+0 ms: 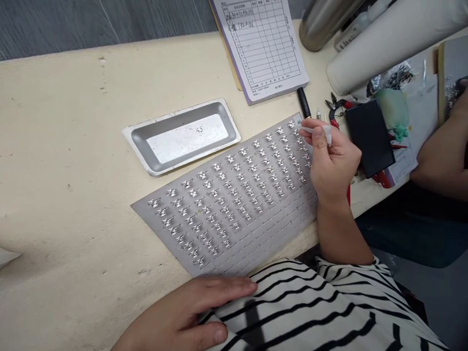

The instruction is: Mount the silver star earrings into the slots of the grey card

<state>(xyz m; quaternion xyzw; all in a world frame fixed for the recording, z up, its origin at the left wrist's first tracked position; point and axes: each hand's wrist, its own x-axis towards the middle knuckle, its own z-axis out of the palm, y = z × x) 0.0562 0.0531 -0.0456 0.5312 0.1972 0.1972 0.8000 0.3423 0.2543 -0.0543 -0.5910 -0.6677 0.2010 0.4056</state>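
Note:
A grey card sheet (252, 234) with rows of slits lies at an angle on the table. Several small shiny silver pieces (219, 200), like little jewellery parts, sit in rows across it; the rows of slits nearest my body hold none. My right hand (332, 156) is over the sheet's far right corner, thumb and fingers pinched on a small white strip (328, 135) that looks like paper or tape. My left hand (190, 312) lies flat against the striped shirt by the sheet's near edge, fingers stretched out, holding nothing.
An empty-looking metal tray (183, 139) stands beyond the sheet. Further back are a form pad (266, 53), a black pen (303, 102) and a steel cylinder (318, 24). Rightward lie a white roll (395, 44), pliers (336, 105), a black box (370, 139) and another person's arm (444, 141).

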